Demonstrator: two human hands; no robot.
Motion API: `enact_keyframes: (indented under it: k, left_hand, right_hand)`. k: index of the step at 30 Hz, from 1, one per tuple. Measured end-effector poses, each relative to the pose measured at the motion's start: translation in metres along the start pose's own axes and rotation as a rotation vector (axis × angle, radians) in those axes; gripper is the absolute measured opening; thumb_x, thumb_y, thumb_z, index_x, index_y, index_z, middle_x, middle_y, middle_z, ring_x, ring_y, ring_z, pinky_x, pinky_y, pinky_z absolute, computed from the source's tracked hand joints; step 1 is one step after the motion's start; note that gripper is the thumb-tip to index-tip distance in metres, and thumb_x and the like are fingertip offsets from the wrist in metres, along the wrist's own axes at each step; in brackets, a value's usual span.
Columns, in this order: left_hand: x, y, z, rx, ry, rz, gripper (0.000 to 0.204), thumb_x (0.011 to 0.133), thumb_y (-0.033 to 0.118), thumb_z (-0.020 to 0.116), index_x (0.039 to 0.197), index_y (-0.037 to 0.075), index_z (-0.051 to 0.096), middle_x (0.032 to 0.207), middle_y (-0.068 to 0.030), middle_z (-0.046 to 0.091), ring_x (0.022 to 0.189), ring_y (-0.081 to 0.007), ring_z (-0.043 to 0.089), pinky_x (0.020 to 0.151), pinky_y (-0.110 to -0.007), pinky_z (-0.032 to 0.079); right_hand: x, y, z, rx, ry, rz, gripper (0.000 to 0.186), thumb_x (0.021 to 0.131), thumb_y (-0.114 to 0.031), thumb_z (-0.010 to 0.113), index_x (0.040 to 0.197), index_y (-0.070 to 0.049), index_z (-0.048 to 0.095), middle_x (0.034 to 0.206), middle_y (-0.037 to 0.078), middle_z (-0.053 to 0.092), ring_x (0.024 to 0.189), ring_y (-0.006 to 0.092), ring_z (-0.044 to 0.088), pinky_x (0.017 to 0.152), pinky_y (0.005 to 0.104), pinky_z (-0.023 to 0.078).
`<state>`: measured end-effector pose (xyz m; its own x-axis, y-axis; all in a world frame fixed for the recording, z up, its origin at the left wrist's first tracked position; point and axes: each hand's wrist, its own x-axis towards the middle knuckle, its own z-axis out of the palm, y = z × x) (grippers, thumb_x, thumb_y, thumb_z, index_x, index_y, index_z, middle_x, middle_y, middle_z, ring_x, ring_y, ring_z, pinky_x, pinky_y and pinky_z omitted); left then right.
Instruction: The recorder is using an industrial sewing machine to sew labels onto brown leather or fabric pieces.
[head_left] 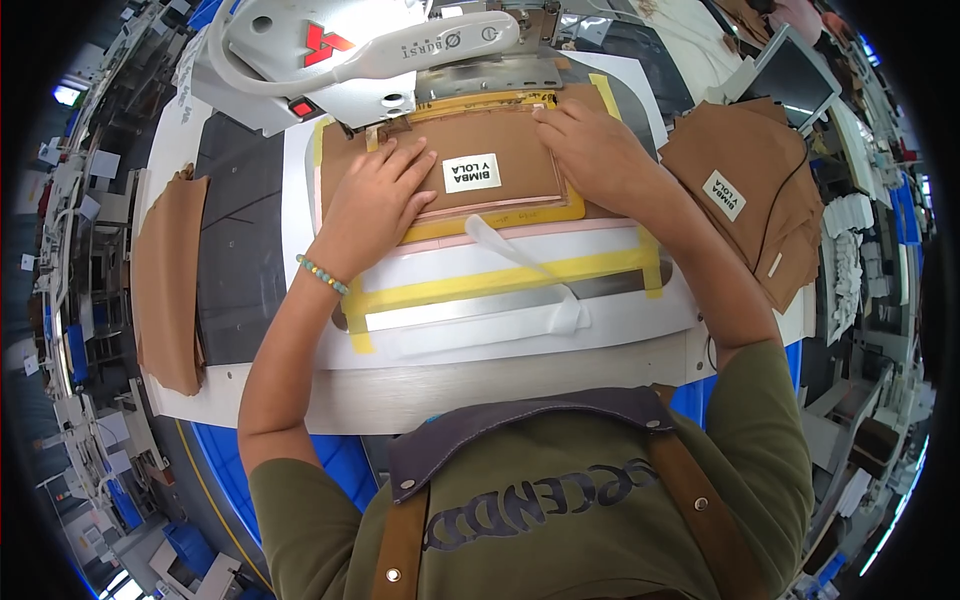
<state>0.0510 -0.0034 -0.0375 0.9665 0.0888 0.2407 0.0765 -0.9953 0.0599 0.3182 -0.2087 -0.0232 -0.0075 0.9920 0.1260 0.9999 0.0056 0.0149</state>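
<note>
Panel [490,137]: upper centre, long axis left-right
Left hand [378,205]: splayed on left end
Right hand [598,155]: bent on right end, grip unclear

Up at the top, left of centre, sits the machine head [285,45], and just below it, upper middle, the fabric panel [480,130], label [471,173] on top, border frame [545,213] around that label! Left hand [380,195] on the panel's left side, right hand [595,150] at its upper right; below them, mid-picture, a loose strip [490,238]; far left, folded fabric [170,290] on the table [350,395]; over right, stacked pieces [730,150], a screen [795,80] behind them, upper right
</note>
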Motion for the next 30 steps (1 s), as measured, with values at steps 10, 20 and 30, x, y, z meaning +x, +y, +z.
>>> enact_keyframes:
  k: [10,20,30]
  left_hand:
    - [0.003,0.007,-0.009,-0.069,0.016,-0.07,0.041,0.104,0.024,0.067,0.141,0.007,0.066,0.149,-0.0125,0.062,0.136,-0.0346,0.057,0.115,-0.046,0.045]
    - [0.008,0.015,-0.004,-0.193,0.019,-0.013,0.038,0.104,0.017,0.065,0.141,0.006,0.066,0.149,-0.0136,0.062,0.137,-0.0359,0.057,0.115,-0.046,0.047]
    - [-0.002,0.004,-0.003,-0.258,0.048,-0.057,0.038,0.105,0.014,0.064,0.141,0.005,0.066,0.149,-0.0149,0.061,0.139,-0.0357,0.056,0.117,-0.044,0.047]
  right_hand:
    - [0.024,-0.01,0.005,0.012,0.073,-0.09,0.023,0.091,-0.012,0.07,0.113,-0.004,0.07,0.13,0.007,0.072,0.118,0.0259,0.063,0.098,0.0358,0.056]
    - [0.058,-0.015,0.0,0.15,0.072,-0.176,0.015,0.093,-0.011,0.07,0.106,-0.004,0.073,0.114,0.008,0.075,0.109,0.0291,0.064,0.094,0.0396,0.056]
    - [0.074,-0.03,0.009,0.25,0.122,-0.194,0.023,0.096,-0.013,0.07,0.116,-0.003,0.074,0.116,0.011,0.074,0.112,0.0322,0.067,0.099,0.0415,0.055]
